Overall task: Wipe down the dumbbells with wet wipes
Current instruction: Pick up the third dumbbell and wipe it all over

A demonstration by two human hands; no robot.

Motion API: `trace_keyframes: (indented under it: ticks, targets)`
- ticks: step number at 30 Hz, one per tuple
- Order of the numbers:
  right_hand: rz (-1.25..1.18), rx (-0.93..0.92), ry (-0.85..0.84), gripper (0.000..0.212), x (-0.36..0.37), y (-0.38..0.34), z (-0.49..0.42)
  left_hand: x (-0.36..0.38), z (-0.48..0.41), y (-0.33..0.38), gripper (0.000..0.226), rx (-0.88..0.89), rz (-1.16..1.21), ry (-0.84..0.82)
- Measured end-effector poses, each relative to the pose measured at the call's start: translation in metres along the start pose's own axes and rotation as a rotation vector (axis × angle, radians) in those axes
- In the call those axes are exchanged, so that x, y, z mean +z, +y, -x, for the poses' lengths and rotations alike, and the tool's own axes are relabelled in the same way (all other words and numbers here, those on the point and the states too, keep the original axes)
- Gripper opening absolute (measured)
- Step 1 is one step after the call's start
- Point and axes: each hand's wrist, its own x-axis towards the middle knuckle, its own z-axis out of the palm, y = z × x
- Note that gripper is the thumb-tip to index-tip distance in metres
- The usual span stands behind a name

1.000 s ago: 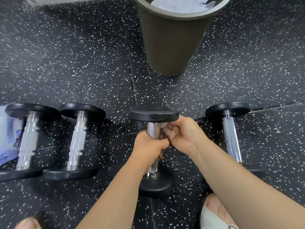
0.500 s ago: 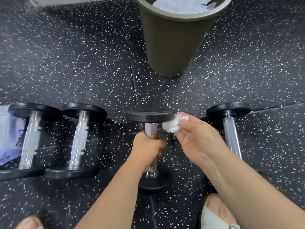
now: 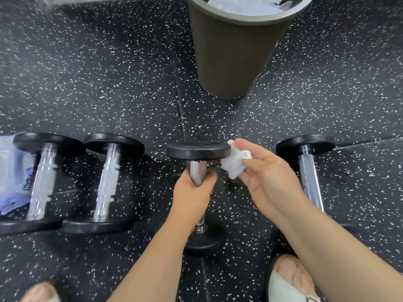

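Note:
A black dumbbell with a chrome handle stands tilted on the speckled floor at the centre. My left hand grips its handle just below the upper plate. A crumpled white wet wipe is pinched in the fingers of my right hand, right beside the upper plate's right edge. Two more dumbbells lie side by side at the left. Another dumbbell lies at the right, its lower end hidden behind my right forearm.
A dark olive bin holding white tissue stands just beyond the centre dumbbell. A blue-and-white wipes packet lies at the far left edge behind the dumbbells. My sandalled feet show at the bottom.
My right hand has drawn away from the handle with the wipe and opened out to the right of the upper plate. The left hand keeps its grip on the handle.

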Motion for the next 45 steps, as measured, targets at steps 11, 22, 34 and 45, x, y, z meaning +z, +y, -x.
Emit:
trace_keyframes:
  ticks: [11, 22, 34, 45]
  targets:
    - [0.100, 0.040, -0.016, 0.040, 0.014, 0.011, -0.019, -0.002, -0.006, -0.007, 0.027, -0.072, 0.103, -0.013]
    - [0.687, -0.088, 0.195, 0.018, 0.000, 0.010, -0.035, 0.001, -0.005, -0.008, 0.029, -0.064, 0.069, -0.024]
    - [0.584, -0.388, 0.185, 0.018, -0.001, 0.013, 0.018, 0.002, -0.001, -0.004, 0.042, -0.031, 0.025, -0.007]
    - [0.287, 0.251, 0.031, 0.015, -0.012, -0.005, -0.044, 0.004, 0.005, -0.011, 0.050, 0.022, -0.130, -0.123]
